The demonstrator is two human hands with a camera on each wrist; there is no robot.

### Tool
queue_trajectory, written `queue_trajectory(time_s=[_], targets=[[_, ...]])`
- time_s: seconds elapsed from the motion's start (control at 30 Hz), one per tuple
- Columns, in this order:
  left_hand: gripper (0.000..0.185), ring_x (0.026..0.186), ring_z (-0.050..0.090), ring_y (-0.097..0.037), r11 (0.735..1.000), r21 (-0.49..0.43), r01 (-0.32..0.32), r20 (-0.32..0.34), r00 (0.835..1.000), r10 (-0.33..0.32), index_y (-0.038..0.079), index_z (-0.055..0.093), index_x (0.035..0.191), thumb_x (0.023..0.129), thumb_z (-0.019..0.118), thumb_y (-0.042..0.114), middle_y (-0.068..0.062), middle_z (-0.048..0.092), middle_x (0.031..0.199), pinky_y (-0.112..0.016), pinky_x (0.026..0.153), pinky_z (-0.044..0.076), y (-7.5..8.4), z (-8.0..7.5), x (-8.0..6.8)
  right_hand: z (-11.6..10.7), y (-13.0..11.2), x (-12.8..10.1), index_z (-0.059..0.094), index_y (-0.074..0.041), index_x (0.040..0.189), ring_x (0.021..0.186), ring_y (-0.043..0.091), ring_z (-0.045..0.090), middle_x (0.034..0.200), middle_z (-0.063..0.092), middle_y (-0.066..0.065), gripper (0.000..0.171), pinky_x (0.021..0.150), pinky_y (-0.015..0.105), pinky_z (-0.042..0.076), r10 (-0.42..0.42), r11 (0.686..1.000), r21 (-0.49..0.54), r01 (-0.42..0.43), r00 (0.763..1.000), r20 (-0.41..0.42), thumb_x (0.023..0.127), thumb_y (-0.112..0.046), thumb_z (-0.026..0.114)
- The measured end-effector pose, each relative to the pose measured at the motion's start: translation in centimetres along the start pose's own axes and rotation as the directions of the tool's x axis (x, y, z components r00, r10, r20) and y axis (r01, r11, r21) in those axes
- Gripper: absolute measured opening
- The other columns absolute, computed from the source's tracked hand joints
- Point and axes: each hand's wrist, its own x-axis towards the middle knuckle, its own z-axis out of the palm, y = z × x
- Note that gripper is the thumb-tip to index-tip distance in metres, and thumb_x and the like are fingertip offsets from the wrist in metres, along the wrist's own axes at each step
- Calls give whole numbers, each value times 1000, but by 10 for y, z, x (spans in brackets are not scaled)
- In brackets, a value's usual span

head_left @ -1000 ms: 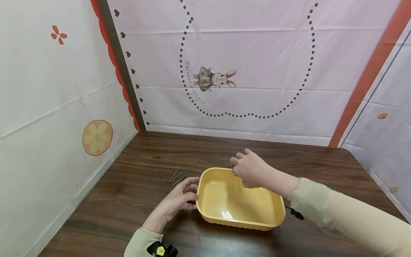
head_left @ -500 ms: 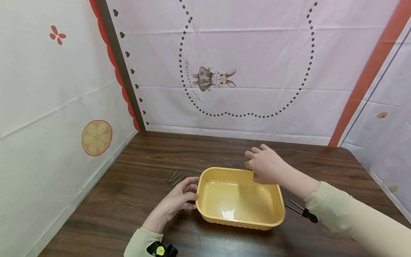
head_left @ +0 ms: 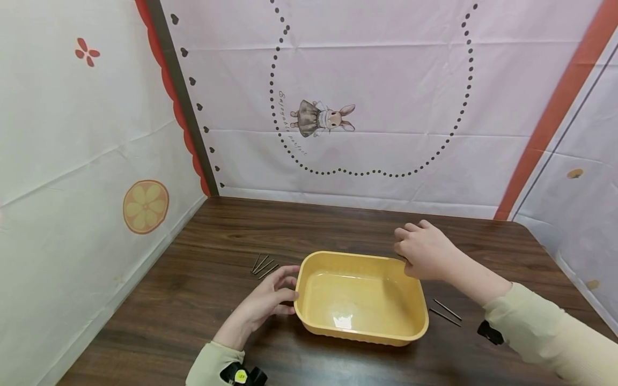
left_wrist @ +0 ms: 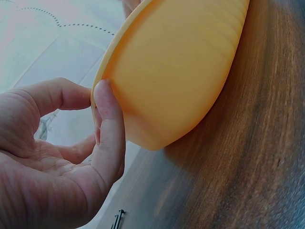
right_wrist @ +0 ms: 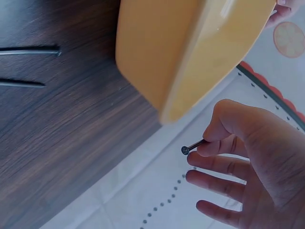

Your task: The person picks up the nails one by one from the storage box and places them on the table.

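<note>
1. Right hand (head_left: pixel 427 251): thumb and forefinger pinch a single nail (right_wrist: pixel 193 146), head end poking out toward the camera in the right wrist view; the other fingers hang loose and spread. The hand hovers at the far right corner of the yellow tub (head_left: pixel 361 297), just above its rim.
2. Left hand (head_left: pixel 267 301): thumb and fingertips rest against the tub's left rim, fingers lightly curved round the edge, bracing it on the table (head_left: pixel 193 316).
3. The tub sits flat, nothing visible inside. Judgement: the held nail is not yet over the open middle of the tub.
4. To do the step well: bring the pinch inward over the tub's middle before parting the fingers; drop from low height so the nail does not bounce off the smooth wall.
5. Keep the left-hand brace light but steady; the tub looks light and likely to slide.
6. Loose stock: two nails (head_left: pixel 446 312) on the table just right of the tub, a cluster of nails (head_left: pixel 263 265) just beyond the left hand. Pinch one at a time near the head.
</note>
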Motion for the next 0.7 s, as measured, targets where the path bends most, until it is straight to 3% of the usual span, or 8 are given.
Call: queue_trajectory(time_s=[0.27, 0.7], targets=[[64, 79, 65, -15, 1000, 1, 1, -5, 1000, -1, 6, 38, 146, 87, 61, 4, -15, 51, 117, -25, 65, 57, -1, 0, 0, 4, 9, -13, 54, -22, 60, 66, 17, 38, 70, 41, -5, 19, 61, 33, 29, 40, 999, 15, -40, 999, 12, 62, -18, 73], [64, 80, 65, -16, 1000, 4, 0, -6, 1000, 0, 5, 38, 146, 87, 60, 4, -17, 51, 118, -26, 66, 57, -1, 0, 1, 5, 19, -32, 38, -26, 53, 65, 13, 35, 67, 35, -8, 36, 60, 30, 24, 117, 986, 114, -122, 992, 48, 60, -19, 72]])
